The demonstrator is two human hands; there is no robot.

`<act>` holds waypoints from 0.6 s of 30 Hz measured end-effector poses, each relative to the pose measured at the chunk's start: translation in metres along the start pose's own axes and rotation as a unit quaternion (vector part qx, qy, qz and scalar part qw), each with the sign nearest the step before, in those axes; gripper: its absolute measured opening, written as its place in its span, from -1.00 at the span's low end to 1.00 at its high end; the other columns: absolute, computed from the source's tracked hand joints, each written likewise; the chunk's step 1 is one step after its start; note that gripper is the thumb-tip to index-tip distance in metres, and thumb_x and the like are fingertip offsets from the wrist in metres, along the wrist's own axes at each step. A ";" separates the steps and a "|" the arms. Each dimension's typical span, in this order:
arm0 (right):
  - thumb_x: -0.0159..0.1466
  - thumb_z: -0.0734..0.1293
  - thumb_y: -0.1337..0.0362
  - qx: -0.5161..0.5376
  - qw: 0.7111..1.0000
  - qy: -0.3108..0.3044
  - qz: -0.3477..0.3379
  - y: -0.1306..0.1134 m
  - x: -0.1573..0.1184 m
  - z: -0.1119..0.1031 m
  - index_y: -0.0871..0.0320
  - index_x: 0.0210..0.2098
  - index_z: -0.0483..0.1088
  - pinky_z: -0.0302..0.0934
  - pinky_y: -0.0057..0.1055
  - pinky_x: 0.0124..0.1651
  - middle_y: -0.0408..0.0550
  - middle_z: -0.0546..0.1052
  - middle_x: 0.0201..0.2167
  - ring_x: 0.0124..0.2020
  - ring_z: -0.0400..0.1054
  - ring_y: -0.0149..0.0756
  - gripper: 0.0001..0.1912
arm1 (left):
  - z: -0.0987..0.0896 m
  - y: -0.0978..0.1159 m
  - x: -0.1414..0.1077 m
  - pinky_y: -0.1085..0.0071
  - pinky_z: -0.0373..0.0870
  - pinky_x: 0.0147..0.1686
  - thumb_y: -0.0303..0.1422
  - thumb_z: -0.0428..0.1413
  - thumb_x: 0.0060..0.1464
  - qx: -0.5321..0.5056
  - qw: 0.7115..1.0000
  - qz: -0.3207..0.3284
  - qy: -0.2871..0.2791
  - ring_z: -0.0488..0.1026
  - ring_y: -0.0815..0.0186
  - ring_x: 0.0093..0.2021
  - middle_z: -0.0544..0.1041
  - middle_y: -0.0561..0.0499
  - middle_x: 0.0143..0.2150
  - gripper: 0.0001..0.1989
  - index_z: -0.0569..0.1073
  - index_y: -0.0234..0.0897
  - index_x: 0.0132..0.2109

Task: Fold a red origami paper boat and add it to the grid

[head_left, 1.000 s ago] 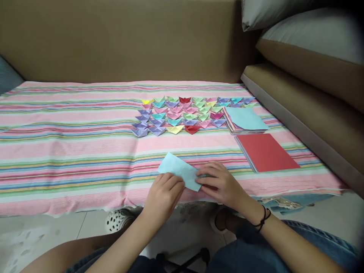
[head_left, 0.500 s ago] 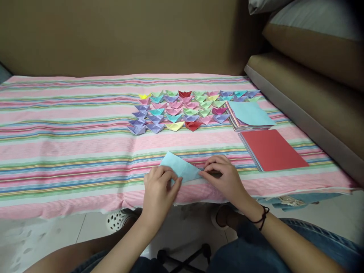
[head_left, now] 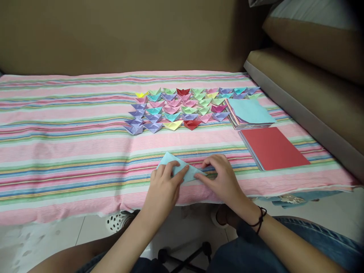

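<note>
A light blue sheet of origami paper (head_left: 182, 175), folded into a triangle, lies on the striped cloth near its front edge. My left hand (head_left: 166, 180) holds it from the left, thumb and fingers resting on top and covering part of it. At the paper's right corner, my right hand (head_left: 220, 174) has it between thumb and index finger. Beyond the hands, several folded paper boats (head_left: 172, 110) in purple, pink, green, blue, yellow and red stand in rows.
To the right sit a stack of paper topped with light blue (head_left: 250, 110) and another topped with red (head_left: 274, 148). The striped cloth (head_left: 65, 151) covers the seat. Brown cushions (head_left: 309, 94) border the right side, and a brown backrest (head_left: 122, 36) rises behind.
My left thumb has slid right and up over the folded paper, and the left hand has shifted slightly right. My right hand stays at the right corner. The camera view has shifted slightly.
</note>
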State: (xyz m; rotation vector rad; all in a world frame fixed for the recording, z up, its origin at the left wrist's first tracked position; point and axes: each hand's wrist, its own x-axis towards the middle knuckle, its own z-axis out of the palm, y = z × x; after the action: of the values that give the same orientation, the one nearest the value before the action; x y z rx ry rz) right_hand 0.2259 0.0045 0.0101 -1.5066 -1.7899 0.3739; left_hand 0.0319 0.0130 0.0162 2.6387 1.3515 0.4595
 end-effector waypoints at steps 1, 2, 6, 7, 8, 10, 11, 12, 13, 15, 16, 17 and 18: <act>0.03 0.47 0.25 -0.010 1.000 0.000 0.005 -0.002 0.000 0.002 0.10 -0.45 0.27 0.15 -0.25 -0.22 -0.10 0.41 -0.43 -0.27 0.23 -0.15 -0.73 | 0.000 -0.002 0.002 0.22 0.21 -0.26 -0.47 -0.03 0.14 -0.007 1.000 0.000 -0.005 0.28 0.13 -0.15 0.33 -0.13 0.02 -0.57 0.31 -0.06 0.15; 0.00 0.48 0.23 -0.021 1.000 0.000 0.010 -0.005 -0.001 0.003 0.10 -0.45 0.27 0.14 -0.24 -0.22 -0.10 0.41 -0.43 -0.27 0.23 -0.14 -0.71 | 0.000 -0.003 0.004 0.23 0.23 -0.25 -0.43 -0.02 0.15 -0.014 1.000 0.001 -0.010 0.29 0.15 -0.16 0.33 -0.12 0.01 -0.59 0.32 -0.07 0.14; -0.07 0.51 0.16 -0.056 0.998 0.000 0.029 -0.012 0.000 0.009 0.10 -0.44 0.27 0.10 -0.22 -0.19 -0.08 0.41 -0.41 -0.25 0.20 -0.10 -0.64 | -0.004 -0.007 0.011 0.24 0.27 -0.22 -0.39 0.05 0.12 -0.020 0.999 0.010 -0.035 0.30 0.18 -0.17 0.32 -0.10 -0.02 -0.61 0.34 -0.10 0.12; -0.08 0.51 0.16 -0.062 0.997 -0.002 0.034 -0.013 0.000 0.010 0.11 -0.44 0.27 0.10 -0.22 -0.19 -0.08 0.41 -0.40 -0.24 0.20 -0.10 -0.64 | -0.005 -0.007 0.013 0.24 0.28 -0.22 -0.39 0.06 0.11 -0.018 0.999 0.011 -0.045 0.31 0.18 -0.17 0.32 -0.10 -0.03 -0.60 0.34 -0.10 0.12; -0.08 0.51 0.16 -0.066 0.997 -0.006 0.041 -0.013 0.001 0.009 0.11 -0.43 0.27 0.09 -0.22 -0.18 -0.08 0.41 -0.40 -0.24 0.20 -0.10 -0.64 | -0.006 -0.007 0.014 0.25 0.28 -0.22 -0.39 0.07 0.10 -0.014 0.998 0.010 -0.055 0.32 0.19 -0.17 0.32 -0.09 -0.03 -0.60 0.35 -0.10 0.11; -0.07 0.51 0.19 -0.063 0.996 -0.020 0.053 -0.013 0.003 0.007 0.12 -0.43 0.29 0.09 -0.24 -0.18 -0.10 0.42 -0.39 -0.24 0.20 -0.12 -0.66 | -0.008 -0.007 0.016 0.26 0.29 -0.22 -0.40 0.09 0.09 -0.007 0.998 0.008 -0.069 0.33 0.19 -0.17 0.31 -0.09 -0.03 -0.60 0.36 -0.09 0.10; -0.06 0.51 0.21 -0.058 0.996 -0.028 0.056 -0.012 0.005 0.005 0.12 -0.42 0.30 0.08 -0.25 -0.18 -0.11 0.43 -0.39 -0.24 0.21 -0.13 -0.67 | -0.008 -0.007 0.016 0.25 0.29 -0.21 -0.41 0.09 0.09 -0.004 0.997 0.007 -0.071 0.33 0.18 -0.15 0.31 -0.09 -0.02 -0.59 0.36 -0.09 0.10; -0.05 0.50 0.23 -0.051 0.996 -0.037 0.058 -0.011 0.006 0.003 0.12 -0.42 0.31 0.09 -0.27 -0.19 -0.11 0.44 -0.40 -0.25 0.21 -0.15 -0.69 | -0.008 -0.007 0.017 0.25 0.30 -0.21 -0.41 0.09 0.09 -0.002 0.997 0.008 -0.071 0.33 0.18 -0.15 0.31 -0.10 -0.02 -0.59 0.36 -0.09 0.11; -0.05 0.50 0.26 -0.044 0.996 -0.047 0.058 -0.010 0.007 0.001 0.12 -0.42 0.31 0.09 -0.28 -0.20 -0.12 0.44 -0.40 -0.26 0.22 -0.16 -0.70 | -0.008 -0.007 0.016 0.25 0.30 -0.20 -0.40 0.09 0.09 0.000 0.997 0.009 -0.070 0.33 0.17 -0.14 0.31 -0.10 -0.02 -0.59 0.35 -0.09 0.11; -0.05 0.50 0.31 -0.030 0.996 -0.066 0.054 -0.006 0.010 -0.004 0.13 -0.43 0.33 0.09 -0.30 -0.20 -0.13 0.45 -0.41 -0.26 0.23 -0.17 -0.72 | -0.007 -0.008 0.016 0.24 0.30 -0.20 -0.39 0.10 0.08 0.002 0.998 0.011 -0.067 0.33 0.18 -0.15 0.31 -0.10 -0.03 -0.58 0.35 -0.09 0.11; -0.05 0.50 0.33 -0.025 0.996 -0.073 0.051 -0.004 0.011 -0.006 0.13 -0.45 0.33 0.09 -0.30 -0.20 -0.13 0.45 -0.41 -0.25 0.23 -0.18 -0.74 | -0.006 -0.008 0.016 0.24 0.30 -0.20 -0.39 0.11 0.08 0.001 0.998 0.012 -0.065 0.32 0.19 -0.16 0.31 -0.09 -0.03 -0.58 0.35 -0.08 0.11; -0.05 0.50 0.35 -0.020 0.995 -0.080 0.047 -0.001 0.013 -0.009 0.13 -0.47 0.34 0.09 -0.30 -0.20 -0.14 0.45 -0.41 -0.25 0.24 -0.18 -0.75 | -0.006 -0.009 0.015 0.24 0.30 -0.20 -0.38 0.11 0.08 -0.001 0.998 0.014 -0.062 0.32 0.20 -0.18 0.31 -0.09 -0.03 -0.58 0.35 -0.08 0.11; -0.05 0.49 0.37 -0.016 0.995 -0.087 0.043 0.001 0.014 -0.011 0.13 -0.49 0.34 0.09 -0.30 -0.20 -0.14 0.45 -0.42 -0.25 0.24 -0.18 -0.76 | -0.006 -0.009 0.015 0.24 0.30 -0.20 -0.38 0.11 0.08 -0.005 0.998 0.015 -0.060 0.32 0.21 -0.18 0.31 -0.09 -0.03 -0.58 0.35 -0.07 0.11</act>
State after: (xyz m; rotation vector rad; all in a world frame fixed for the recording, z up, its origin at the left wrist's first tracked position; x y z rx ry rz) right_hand 0.2345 0.0150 0.0217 -1.6191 -1.8769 0.5369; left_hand 0.0311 0.0305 0.0222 2.6363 1.2724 0.3052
